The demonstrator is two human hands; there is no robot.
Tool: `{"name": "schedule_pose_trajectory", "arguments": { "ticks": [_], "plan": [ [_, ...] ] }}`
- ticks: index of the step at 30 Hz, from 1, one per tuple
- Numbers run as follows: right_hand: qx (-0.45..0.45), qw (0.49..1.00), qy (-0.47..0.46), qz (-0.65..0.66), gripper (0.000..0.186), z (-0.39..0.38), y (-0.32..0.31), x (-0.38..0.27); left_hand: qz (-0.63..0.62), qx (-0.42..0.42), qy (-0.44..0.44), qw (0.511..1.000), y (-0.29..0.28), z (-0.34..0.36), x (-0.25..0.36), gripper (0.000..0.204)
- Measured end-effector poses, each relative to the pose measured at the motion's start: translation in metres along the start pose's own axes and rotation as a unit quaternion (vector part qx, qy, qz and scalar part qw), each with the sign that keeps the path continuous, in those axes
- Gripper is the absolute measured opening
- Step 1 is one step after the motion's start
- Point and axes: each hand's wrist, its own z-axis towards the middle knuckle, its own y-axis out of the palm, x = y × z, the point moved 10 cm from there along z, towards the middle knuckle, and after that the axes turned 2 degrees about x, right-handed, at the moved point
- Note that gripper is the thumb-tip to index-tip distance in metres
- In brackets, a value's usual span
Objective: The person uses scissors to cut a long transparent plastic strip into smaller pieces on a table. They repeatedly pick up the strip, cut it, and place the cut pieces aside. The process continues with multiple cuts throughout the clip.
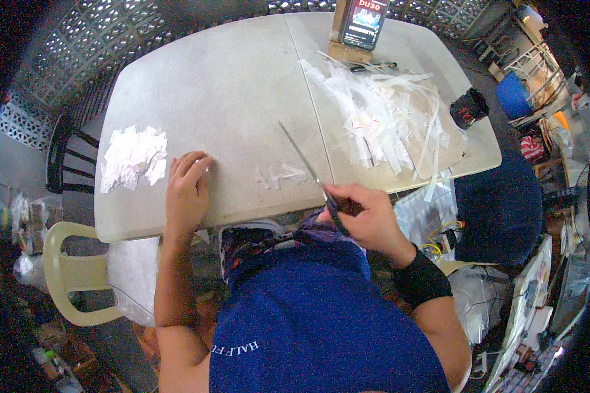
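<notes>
My right hand grips a pair of scissors by the dark handles, just above the table's near edge. The long thin blades point away and to the left. Close to the pile of small cut white paper pieces, my left hand rests on the table with its fingers curled together. Whatever its fingertips hold, if anything, is too small to make out. Between my hands lie a few small white pieces. A tangled heap of long white paper strips covers the table's right part.
A phone leans on a cardboard box at the far edge. A black cup-like holder stands at the right, and a dark pen-like item lies behind the strips. Chairs, a cream one among them, flank the table.
</notes>
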Motion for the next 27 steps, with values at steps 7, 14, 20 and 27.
{"name": "schedule_pose_trajectory", "arguments": {
  "ticks": [7,14,20,27],
  "plan": [
    [0.027,0.973,-0.086,-0.212,0.037,0.021,-0.021,-0.034,0.125,0.016,-0.020,0.992,-0.007,-0.004,-0.018,0.025],
    [0.024,0.914,-0.124,-0.385,0.033,0.033,-0.022,-0.042,0.170,0.058,-0.019,0.984,-0.022,-0.002,-0.039,0.022],
    [0.025,0.865,-0.143,-0.481,0.027,0.061,-0.015,-0.045,0.155,0.094,-0.014,0.983,-0.020,-0.006,-0.038,0.021],
    [-0.014,0.848,-0.132,-0.513,0.018,0.088,0.001,-0.036,0.152,0.099,-0.020,0.983,-0.020,-0.007,-0.042,0.020]
  ]
}}
